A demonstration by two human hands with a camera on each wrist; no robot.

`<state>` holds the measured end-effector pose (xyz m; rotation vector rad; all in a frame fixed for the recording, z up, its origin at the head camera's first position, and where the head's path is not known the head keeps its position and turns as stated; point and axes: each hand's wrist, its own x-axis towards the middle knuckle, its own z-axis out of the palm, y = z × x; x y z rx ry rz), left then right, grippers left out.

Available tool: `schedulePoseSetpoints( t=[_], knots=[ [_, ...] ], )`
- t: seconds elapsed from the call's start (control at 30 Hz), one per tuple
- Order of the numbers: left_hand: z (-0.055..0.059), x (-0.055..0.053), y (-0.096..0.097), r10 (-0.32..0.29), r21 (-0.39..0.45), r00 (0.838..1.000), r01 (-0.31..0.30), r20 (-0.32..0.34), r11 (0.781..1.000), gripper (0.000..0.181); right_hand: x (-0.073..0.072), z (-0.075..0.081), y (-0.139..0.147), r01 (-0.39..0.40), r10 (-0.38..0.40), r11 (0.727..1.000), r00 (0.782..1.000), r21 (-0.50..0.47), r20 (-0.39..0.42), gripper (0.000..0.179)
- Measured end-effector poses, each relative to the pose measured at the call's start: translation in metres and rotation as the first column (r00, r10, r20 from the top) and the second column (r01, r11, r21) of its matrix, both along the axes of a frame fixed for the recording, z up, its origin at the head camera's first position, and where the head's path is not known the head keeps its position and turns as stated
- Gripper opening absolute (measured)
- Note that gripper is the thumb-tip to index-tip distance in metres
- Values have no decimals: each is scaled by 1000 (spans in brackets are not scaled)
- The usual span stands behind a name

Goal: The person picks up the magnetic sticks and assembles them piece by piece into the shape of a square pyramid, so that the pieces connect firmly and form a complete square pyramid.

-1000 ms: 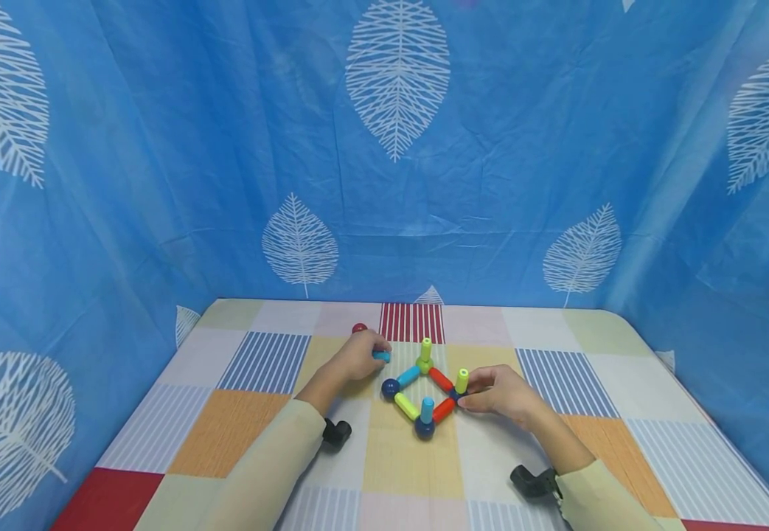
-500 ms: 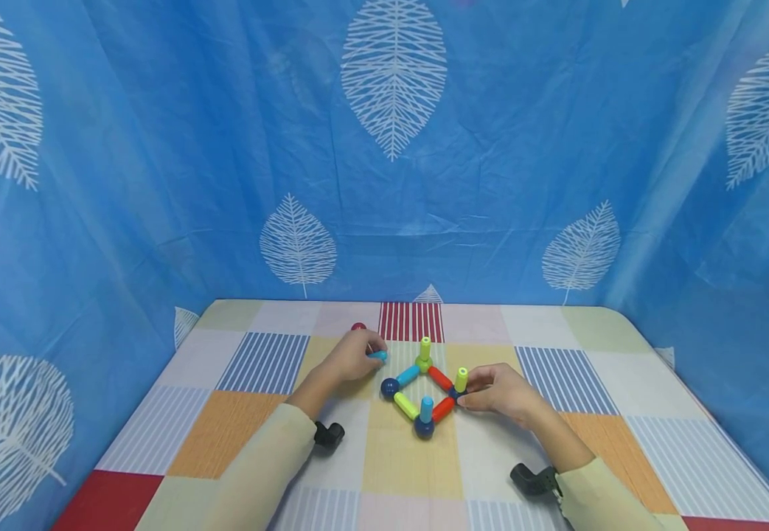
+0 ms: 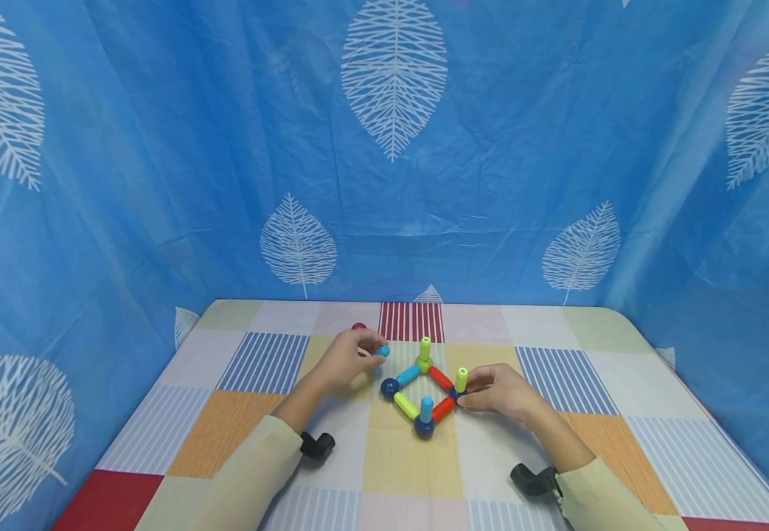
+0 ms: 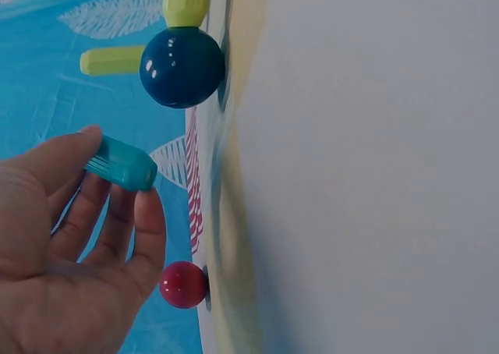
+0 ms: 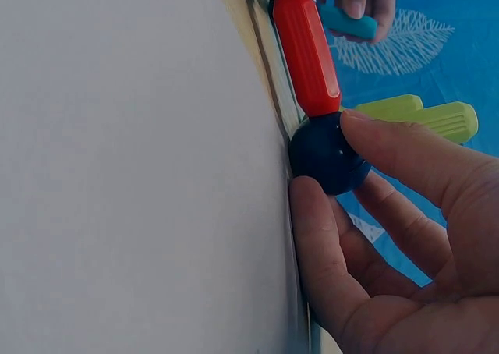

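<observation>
A diamond of coloured rods and balls lies on the table, with upright rods on three of its corners. My left hand [image 3: 347, 358] pinches a light-blue rod [image 4: 123, 164] between thumb and fingers, just left of the diamond. My right hand [image 3: 503, 394] grips the dark-blue ball [image 5: 329, 155] at the right corner, which bears a yellow-green upright rod [image 3: 461, 380] and joins a red rod [image 5: 308, 54]. At the left corner the dark-blue ball [image 3: 390, 389] has no upright. A light-blue rod [image 3: 427, 409] stands on the near ball [image 3: 425, 428]; a yellow-green one [image 3: 426, 348] stands at the far corner.
Behind my left hand a loose red ball [image 4: 184, 284] rests on the table. A patchwork cloth [image 3: 417, 472] covers the tabletop, and a blue leaf-print curtain [image 3: 490, 147] hangs around its back and sides. A black wrist device [image 3: 318, 446] hangs at my left wrist.
My left hand has lifted the light-blue rod and drawn slightly back toward me, and the rod has turned so its end faces the camera. My right hand and the diamond have stayed put.
</observation>
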<state>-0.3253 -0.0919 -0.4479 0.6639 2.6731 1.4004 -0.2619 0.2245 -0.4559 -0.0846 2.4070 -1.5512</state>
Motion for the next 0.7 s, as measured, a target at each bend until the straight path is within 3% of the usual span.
schedulePoseSetpoints(
  t=[0.37, 0.7],
  knots=[
    [1, 10, -4, -19, 126, 995, 7, 94, 992, 28, -1, -1, 0, -9, 9, 1000, 1000, -9, 1, 35],
    [1, 15, -3, -61, 211, 994, 41, 88, 977, 26, -1, -1, 1, -2, 2, 1000, 1000, -15, 5, 36]
  ],
)
